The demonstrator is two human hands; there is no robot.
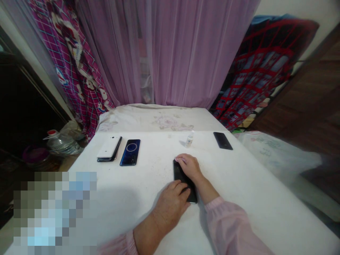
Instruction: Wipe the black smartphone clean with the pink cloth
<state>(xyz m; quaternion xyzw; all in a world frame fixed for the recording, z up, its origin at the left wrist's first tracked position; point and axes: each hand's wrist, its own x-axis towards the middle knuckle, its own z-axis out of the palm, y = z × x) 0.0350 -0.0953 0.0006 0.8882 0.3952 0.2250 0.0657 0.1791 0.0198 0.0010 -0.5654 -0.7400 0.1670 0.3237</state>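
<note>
A black smartphone [190, 194] lies flat on the white-covered table in front of me. My left hand [171, 200] lies across its lower end, the fingers bent over the glass and holding it down. At the phone's far end is my right hand [189, 165], its fingers closed together against the top left corner. A small whitish bit shows at those fingertips, too small to name. Beyond the right hand a little clear bottle [189, 139] with a white cap and pale label stands upright.
Left on the tablecloth [156, 212] lie a blue phone [130, 152] and a stack of phones topped by a white one [108, 147]. Another dark phone [223, 141] lies at the right edge. Purple curtains [180, 53] hang behind. A water jug [62, 142] stands left, off the table.
</note>
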